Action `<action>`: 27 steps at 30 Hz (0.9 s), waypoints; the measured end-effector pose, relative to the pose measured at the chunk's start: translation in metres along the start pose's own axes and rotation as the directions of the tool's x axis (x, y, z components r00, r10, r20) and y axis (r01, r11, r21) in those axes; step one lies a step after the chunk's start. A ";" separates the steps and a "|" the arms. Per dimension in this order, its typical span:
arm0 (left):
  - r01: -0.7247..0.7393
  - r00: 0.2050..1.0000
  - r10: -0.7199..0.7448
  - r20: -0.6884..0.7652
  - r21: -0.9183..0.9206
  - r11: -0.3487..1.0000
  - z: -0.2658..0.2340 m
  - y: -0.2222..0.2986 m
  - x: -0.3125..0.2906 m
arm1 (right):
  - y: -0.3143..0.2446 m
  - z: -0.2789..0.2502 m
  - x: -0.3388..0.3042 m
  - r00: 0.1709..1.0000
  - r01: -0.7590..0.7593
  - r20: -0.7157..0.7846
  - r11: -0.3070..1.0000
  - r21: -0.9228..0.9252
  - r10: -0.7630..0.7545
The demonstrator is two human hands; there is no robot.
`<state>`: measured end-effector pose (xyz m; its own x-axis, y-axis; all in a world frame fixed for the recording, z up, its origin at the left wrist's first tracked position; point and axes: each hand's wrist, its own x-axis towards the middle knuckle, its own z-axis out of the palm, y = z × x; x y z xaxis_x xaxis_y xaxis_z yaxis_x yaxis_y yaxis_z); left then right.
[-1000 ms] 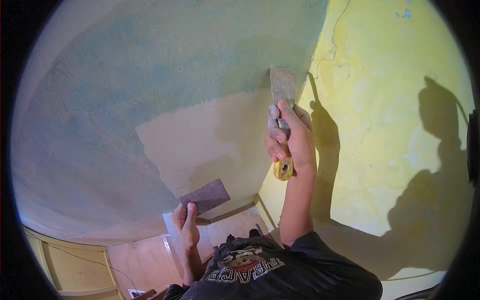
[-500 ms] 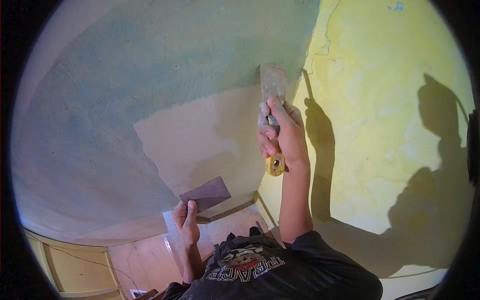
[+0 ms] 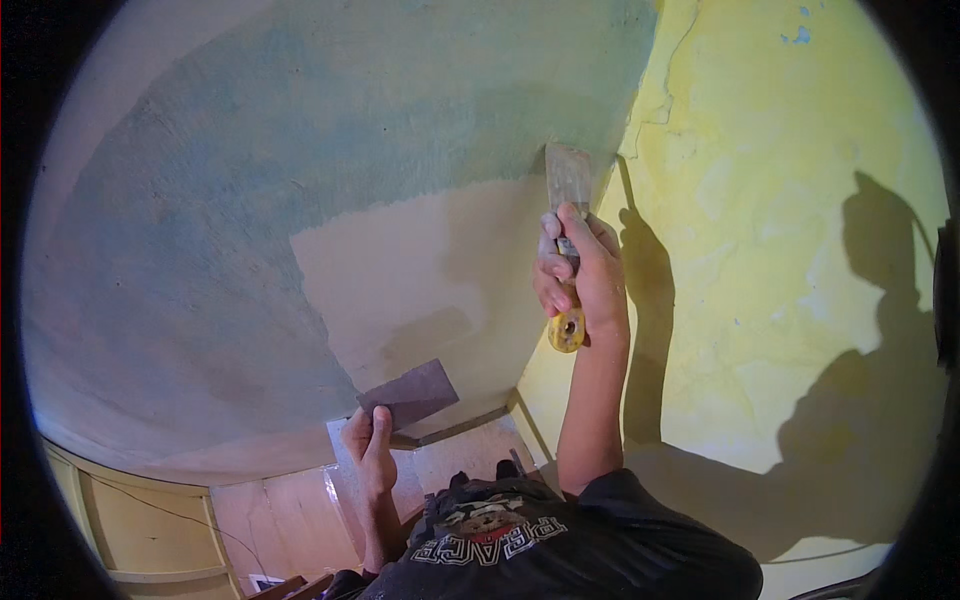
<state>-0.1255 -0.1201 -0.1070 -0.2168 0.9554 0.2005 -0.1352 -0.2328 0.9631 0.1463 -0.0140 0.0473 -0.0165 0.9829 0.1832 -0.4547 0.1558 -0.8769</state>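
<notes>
Both hands work at a wall corner: the right hand (image 3: 580, 275), just right of centre, is closed around a yellow-handled putty knife (image 3: 566, 250) whose filler-smeared blade points toward 12 o'clock and lies against the blue-green wall (image 3: 330, 130) right beside the corner. Lower down, toward 7 o'clock, the left hand (image 3: 368, 450) grips a flat dark hawk plate (image 3: 410, 393) by its near edge, thumb on top, holding it close under the work. A tan patch of fresh filler (image 3: 400, 270) covers the middle and lower part of the wall between the two tools, its upper edge running level with the blade. By the look of it the skim coat is partly done: the lower corner area is coated, while the broad rough stretch from 9 to 12 o'clock remains bare. At 3 o'clock the adjoining yellow wall (image 3: 780, 250) shows cracks and the worker's shadow. A dark printed T-shirt (image 3: 540, 545) fills the 6 o'clock edge.
</notes>
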 end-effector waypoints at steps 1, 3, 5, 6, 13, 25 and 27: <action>0.003 1.000 -0.004 0.018 0.034 0.999 -0.003 0.000 -0.002 | 0.000 0.000 -0.001 1.000 -0.002 -0.001 1.000 0.001 0.002; 0.008 0.999 -0.011 0.037 0.072 0.997 -0.004 -0.001 -0.005 | -0.003 0.000 -0.001 0.998 0.027 -0.051 0.999 0.024 -0.026; -0.022 0.999 0.021 0.040 0.036 0.999 -0.002 0.000 -0.004 | 0.004 0.000 -0.003 0.999 0.014 -0.052 1.000 0.011 -0.013; -0.038 0.998 0.037 0.041 0.018 0.999 -0.001 0.000 -0.004 | 0.007 -0.001 -0.006 0.998 0.002 -0.059 1.000 -0.007 -0.002; -0.002 0.999 0.003 0.047 -0.017 1.000 0.000 0.003 -0.007 | 0.011 0.001 -0.005 0.996 0.035 -0.079 0.999 -0.010 -0.035; 0.012 1.000 -0.013 0.012 0.061 0.998 0.013 0.016 -0.003 | 0.003 -0.001 -0.008 0.991 0.012 -0.131 0.998 -0.058 -0.020; 0.006 1.000 -0.007 0.016 0.063 0.998 0.013 0.012 -0.008 | 0.007 -0.002 -0.014 0.994 -0.029 -0.108 0.999 -0.044 0.024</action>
<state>-0.1125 -0.1281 -0.0942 -0.2004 0.9599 0.1962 -0.0752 -0.2147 0.9738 0.1455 -0.0265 0.0376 0.0687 0.9912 0.1127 -0.4145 0.1311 -0.9005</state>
